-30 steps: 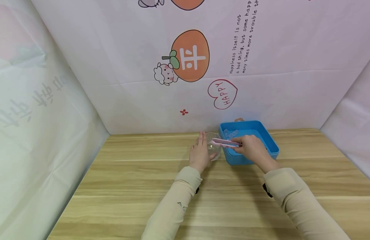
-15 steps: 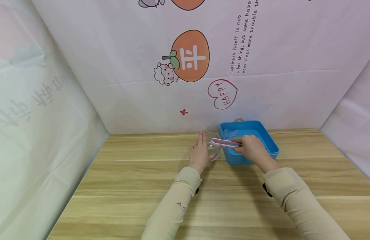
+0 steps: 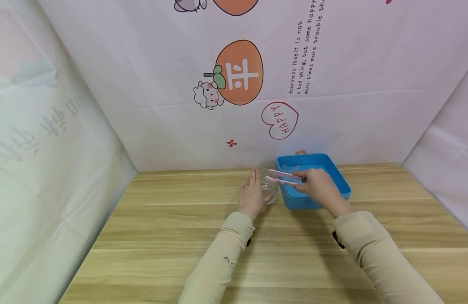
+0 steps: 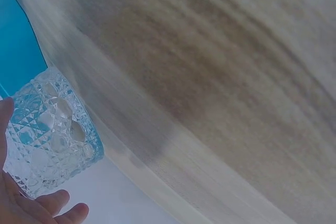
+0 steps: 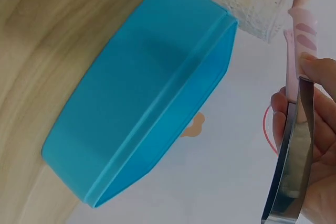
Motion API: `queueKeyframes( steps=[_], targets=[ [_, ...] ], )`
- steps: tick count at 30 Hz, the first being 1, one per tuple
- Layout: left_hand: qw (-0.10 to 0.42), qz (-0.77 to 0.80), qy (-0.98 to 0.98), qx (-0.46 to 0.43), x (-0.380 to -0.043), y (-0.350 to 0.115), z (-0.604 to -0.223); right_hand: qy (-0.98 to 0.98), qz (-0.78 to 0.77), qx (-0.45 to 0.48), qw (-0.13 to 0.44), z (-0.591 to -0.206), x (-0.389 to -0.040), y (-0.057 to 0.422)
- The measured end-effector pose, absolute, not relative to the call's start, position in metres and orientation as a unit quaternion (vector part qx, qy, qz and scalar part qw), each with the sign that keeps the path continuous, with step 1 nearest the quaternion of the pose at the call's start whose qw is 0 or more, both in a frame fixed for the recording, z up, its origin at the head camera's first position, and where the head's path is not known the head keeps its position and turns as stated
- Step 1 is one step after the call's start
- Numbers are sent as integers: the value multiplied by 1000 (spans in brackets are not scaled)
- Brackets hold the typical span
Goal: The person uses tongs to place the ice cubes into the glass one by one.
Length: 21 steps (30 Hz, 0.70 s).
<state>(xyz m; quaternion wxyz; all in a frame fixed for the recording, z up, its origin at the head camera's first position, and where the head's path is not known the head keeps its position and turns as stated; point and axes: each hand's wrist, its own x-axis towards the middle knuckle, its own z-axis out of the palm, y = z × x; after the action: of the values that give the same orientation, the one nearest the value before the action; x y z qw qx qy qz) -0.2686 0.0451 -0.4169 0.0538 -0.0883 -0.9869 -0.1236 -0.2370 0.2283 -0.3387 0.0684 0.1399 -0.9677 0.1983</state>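
My left hand steadies a clear glass with a cut diamond pattern, thumb on one side and fingers on the other. The glass stands on the table, left of a blue plastic box. In my right hand I hold tongs with pink tips and a metal bow. The tong tips are spread apart above the glass mouth, with nothing visible between them. Clear pieces lie in the box's far left corner; more detail is too small to tell. What is inside the glass is hard to make out.
A wood-grain table bears everything. Close behind the box and glass rises a printed white cloth wall. More white cloth hangs at the left and right sides. The box wall stands between my right hand and the table.
The tong tips were together over the glass and are now spread apart. My left hand stays on the glass. The head view has shifted very slightly.
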Motion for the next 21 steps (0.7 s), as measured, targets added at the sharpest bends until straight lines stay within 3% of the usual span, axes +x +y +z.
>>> queueKeyframes(
  steps=[21],
  targets=[
    [58,-136,-985,-93,-265,44,-415,-972,197,81,97,-337,-242,247]
  ],
)
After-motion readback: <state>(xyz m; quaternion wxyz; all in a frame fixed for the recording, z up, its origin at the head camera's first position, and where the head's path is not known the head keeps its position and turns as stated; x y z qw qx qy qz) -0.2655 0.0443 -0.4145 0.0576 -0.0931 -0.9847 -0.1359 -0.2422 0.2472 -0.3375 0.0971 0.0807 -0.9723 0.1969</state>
